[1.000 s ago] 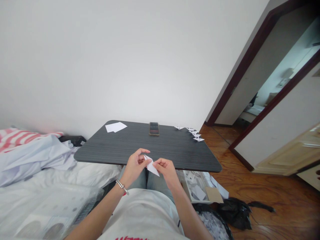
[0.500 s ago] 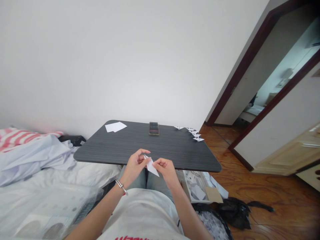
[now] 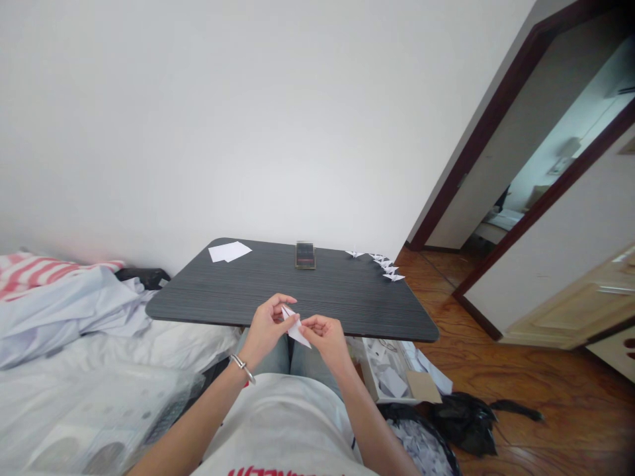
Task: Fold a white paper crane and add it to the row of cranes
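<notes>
The folded paper (image 3: 301, 336) is plain white, like the loose sheets (image 3: 229, 252) and the small paper figures (image 3: 393, 277), while the desk (image 3: 223, 284) is dark charcoal with a fine streaked grain. The bracelet (image 3: 241, 367) is silver, the shirt (image 3: 282, 416) white with red lettering, the jeans (image 3: 303, 362) faded blue. Beyond are a red-and-white striped cloth (image 3: 54, 272), a black plastic bag (image 3: 466, 423), a reddish-brown wood-grained floor (image 3: 560, 377) and an off-white wall (image 3: 248, 132).

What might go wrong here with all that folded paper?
The left hand and right hand hold the folded paper at the near edge of the table, so a slip might drop it into the lap. The paper figures sit close to the table's right edge; a bump could knock some off.
</notes>
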`<action>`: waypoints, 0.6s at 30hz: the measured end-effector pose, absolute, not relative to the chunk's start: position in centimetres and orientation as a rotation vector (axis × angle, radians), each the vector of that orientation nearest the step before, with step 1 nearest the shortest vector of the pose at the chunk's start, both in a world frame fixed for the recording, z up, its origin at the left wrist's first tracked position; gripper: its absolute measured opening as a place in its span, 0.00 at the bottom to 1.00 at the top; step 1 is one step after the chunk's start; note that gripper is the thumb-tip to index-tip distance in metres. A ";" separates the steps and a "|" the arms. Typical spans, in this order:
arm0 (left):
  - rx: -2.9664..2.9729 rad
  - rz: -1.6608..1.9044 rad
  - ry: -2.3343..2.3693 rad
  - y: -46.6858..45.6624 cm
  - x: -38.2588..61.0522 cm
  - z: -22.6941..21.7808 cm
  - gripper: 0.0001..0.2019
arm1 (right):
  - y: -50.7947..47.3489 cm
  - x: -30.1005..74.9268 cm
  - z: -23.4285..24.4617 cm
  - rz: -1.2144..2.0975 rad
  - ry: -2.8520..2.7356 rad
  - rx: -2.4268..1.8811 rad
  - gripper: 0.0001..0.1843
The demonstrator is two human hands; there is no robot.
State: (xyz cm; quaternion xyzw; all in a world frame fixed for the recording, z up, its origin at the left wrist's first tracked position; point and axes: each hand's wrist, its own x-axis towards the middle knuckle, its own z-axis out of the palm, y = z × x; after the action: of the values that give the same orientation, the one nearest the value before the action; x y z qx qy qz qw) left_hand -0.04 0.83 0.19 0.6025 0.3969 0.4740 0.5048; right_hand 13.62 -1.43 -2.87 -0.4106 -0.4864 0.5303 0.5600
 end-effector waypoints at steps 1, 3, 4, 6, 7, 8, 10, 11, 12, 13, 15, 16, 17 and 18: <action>1.447 1.154 0.954 0.9 -0.1 0.2 0.13 | -1.4 13.7 -2.9 1.265 -1.151 -0.963 0.08; 1.433 1.165 0.947 1.0 -0.1 0.3 0.13 | -1.5 13.8 -3.0 1.301 -1.153 -0.947 0.09; 1.426 1.168 0.944 1.0 -0.2 0.3 0.14 | -1.5 13.9 -3.0 1.315 -1.153 -0.938 0.09; 1.412 1.169 0.937 1.1 -0.2 0.4 0.14 | -1.5 13.9 -3.1 1.329 -1.160 -0.923 0.09; 1.408 1.168 0.934 1.1 -0.2 0.4 0.14 | -1.5 14.0 -3.2 1.331 -1.165 -0.916 0.10; 1.407 1.165 0.931 1.1 -0.2 0.4 0.14 | -1.5 14.0 -3.2 1.333 -1.172 -0.909 0.10; 1.416 1.157 0.927 1.1 -0.2 0.3 0.13 | -1.4 14.1 -3.3 1.331 -1.184 -0.899 0.10; 1.426 1.150 0.925 1.1 -0.2 0.2 0.13 | -1.4 14.1 -3.3 1.326 -1.184 -0.897 0.09; 1.441 1.139 0.923 1.2 -0.2 0.2 0.14 | -1.3 14.1 -3.3 1.320 -1.178 -0.898 0.09; 1.456 1.126 0.923 1.2 -0.2 0.1 0.14 | -1.3 14.1 -3.2 1.314 -1.164 -0.901 0.08; 1.476 1.099 0.928 1.2 -0.3 0.0 0.15 | -1.3 14.1 -3.1 1.312 -1.125 -0.912 0.08; 1.479 1.092 0.932 1.2 -0.3 -0.1 0.15 | -1.3 14.1 -3.0 1.316 -1.104 -0.920 0.08; 1.478 1.090 0.936 1.2 -0.3 -0.1 0.15 | -1.3 14.0 -2.9 1.322 -1.089 -0.928 0.08; 1.474 1.089 0.937 1.2 -0.3 0.0 0.15 | -1.3 14.0 -2.8 1.330 -1.081 -0.936 0.09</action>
State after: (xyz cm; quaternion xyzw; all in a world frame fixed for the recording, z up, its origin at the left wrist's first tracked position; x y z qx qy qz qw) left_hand -0.32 1.21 -0.04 0.6138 0.3902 0.4532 0.5154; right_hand 13.98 -1.28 -2.77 -0.3969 -0.4585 0.5645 0.5600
